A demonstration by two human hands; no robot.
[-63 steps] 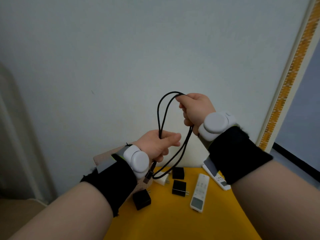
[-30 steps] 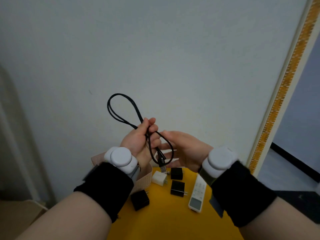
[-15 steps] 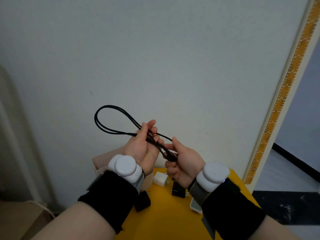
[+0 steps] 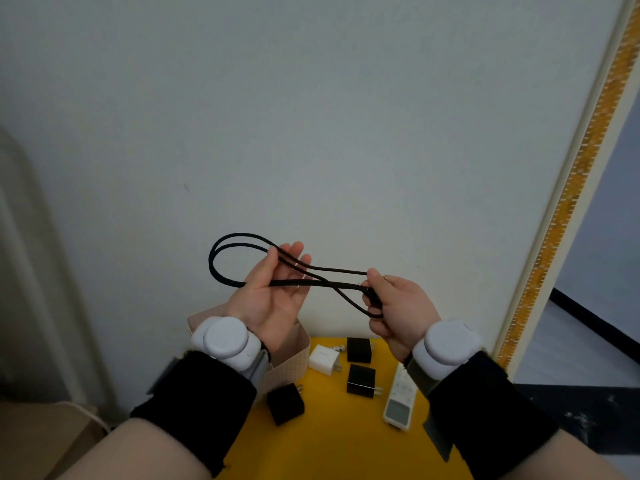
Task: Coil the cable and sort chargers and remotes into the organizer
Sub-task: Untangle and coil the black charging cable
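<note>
The black cable point(image 4: 225, 242) is held up in front of the wall in a double loop. My left hand point(image 4: 270, 299) is palm up with its fingers straight, and the cable strands lie across the palm and fingers; the loop sticks out to its left. My right hand point(image 4: 394, 306) pinches the cable's other end with curled fingers. Below on the yellow table point(image 4: 339, 445) lie a white charger point(image 4: 323, 359), three black chargers point(image 4: 359, 349) point(image 4: 361, 380) point(image 4: 285, 403) and a white remote point(image 4: 400, 400), partly hidden by my right wrist. The beige organizer point(image 4: 298, 355) stands behind my left wrist.
A pale wall rises right behind the table. A door frame with an orange strip point(image 4: 571, 188) runs down the right side, with dark floor point(image 4: 588, 410) beyond the table's right edge. A brown surface point(image 4: 41, 438) lies low on the left.
My hands have drawn apart, the right one pulling its end of the cable to the right. My left fingers have straightened, and the loop now lies flatter.
</note>
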